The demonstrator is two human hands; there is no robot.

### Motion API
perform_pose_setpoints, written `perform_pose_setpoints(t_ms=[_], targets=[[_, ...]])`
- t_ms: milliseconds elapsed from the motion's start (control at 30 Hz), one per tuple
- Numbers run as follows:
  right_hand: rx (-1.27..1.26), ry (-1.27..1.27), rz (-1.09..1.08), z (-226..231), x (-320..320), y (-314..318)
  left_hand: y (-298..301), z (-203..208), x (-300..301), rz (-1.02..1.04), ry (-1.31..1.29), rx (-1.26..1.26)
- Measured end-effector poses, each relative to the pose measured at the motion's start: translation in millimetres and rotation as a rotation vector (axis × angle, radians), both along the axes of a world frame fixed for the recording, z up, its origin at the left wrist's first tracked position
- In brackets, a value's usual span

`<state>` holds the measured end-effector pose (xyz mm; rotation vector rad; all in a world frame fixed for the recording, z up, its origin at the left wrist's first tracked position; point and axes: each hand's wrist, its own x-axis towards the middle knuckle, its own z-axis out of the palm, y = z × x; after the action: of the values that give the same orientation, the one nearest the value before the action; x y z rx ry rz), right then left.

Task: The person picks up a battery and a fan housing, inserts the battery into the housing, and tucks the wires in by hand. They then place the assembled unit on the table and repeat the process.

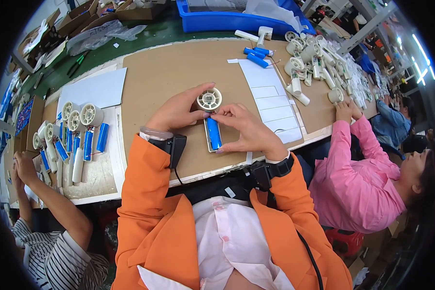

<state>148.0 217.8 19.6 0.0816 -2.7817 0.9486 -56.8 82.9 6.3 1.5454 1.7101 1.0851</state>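
In front of me a small white fan housing (210, 100) with a round, spoked head lies on the brown board. A blue cylindrical battery (214, 134) rests in its open handle. My left hand (180, 110) is curled round the head, its thumb at the neck below. With its fingertips at the neck and its thumb near the battery's lower end, my right hand (249, 126) spans the battery. Whatever is pinched at the neck is too small to make out.
White fan housings with blue batteries (88, 145) stand at left. Loose blue batteries (257, 56) and a heap of white housings (319, 60) lie at right. A blue bin (217, 24) stands behind. Co-workers' hands (345, 111) are on both sides.
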Motion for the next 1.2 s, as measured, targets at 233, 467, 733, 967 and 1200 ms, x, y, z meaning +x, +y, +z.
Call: perform_pose_setpoints(t_ms=[233, 467, 733, 967, 1200], targets=[[0.043, 0.002, -0.024, 3.0, 1.0, -2.8, 0.5, -3.0, 1.2, -0.044, -0.129, -0.055], [0.031, -0.016, -0.051, 4.5, -2.5, -4.3, 7.3, -12.3, 14.3, 0.042, 0.057, 0.005], [0.014, -0.088, -0.089, 4.4, -5.4, -4.8, 9.0, -9.6, 17.0, 0.063, 0.036, 0.023], [0.151, 0.232, -0.142, -5.9, 19.2, -24.8, 6.4, -5.0, 14.8, 0.035, 0.059, 0.011], [0.176, 0.351, -0.126, -27.6, 42.1, -58.1, 2.3, -9.5, 8.2, -0.003, -0.007, 0.021]])
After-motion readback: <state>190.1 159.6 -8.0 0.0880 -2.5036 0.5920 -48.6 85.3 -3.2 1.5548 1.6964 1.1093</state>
